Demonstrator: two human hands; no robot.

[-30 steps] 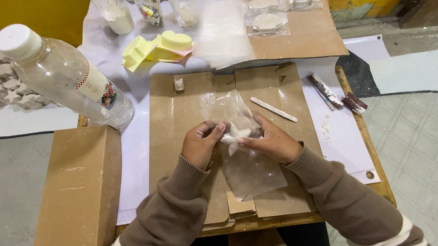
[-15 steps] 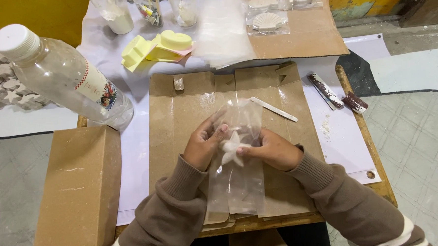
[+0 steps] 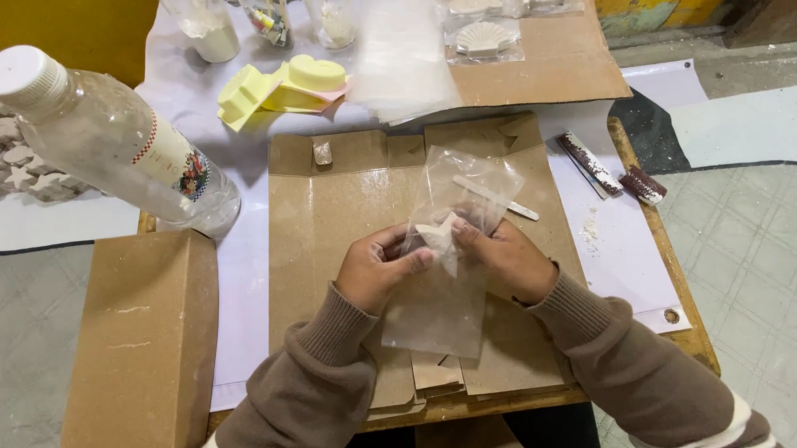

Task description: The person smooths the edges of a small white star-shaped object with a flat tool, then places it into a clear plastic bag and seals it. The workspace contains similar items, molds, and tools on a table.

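Biggest thing we've got is the table [image 3: 232,333] covered in white paper, with a flattened cardboard sheet [image 3: 327,212] spread across the middle of the frame. A plain brown cardboard box [image 3: 143,338] stands at lower left, and a clear plastic bottle [image 3: 106,140] with a white cap lies tilted at upper left, just above it.

Dead centre, we're holding a clear plastic bag [image 3: 445,289] over the cardboard sheet. Our left hand [image 3: 374,272] is curled, thumb and fingertips pinching the bag's left edge. Our right hand [image 3: 505,255] is closed on the right side the same way, fingers pressed together on the plastic. Between the two sets of fingertips sits a small white star-shaped piece [image 3: 440,237]; we can't tell if it's fully inside the bag or just at its mouth.

Up top there's a yellow mould [image 3: 283,89], and a white shell-shaped piece [image 3: 483,38] in its own bag. A thin white stick [image 3: 498,199] lies just behind the bag we're holding.
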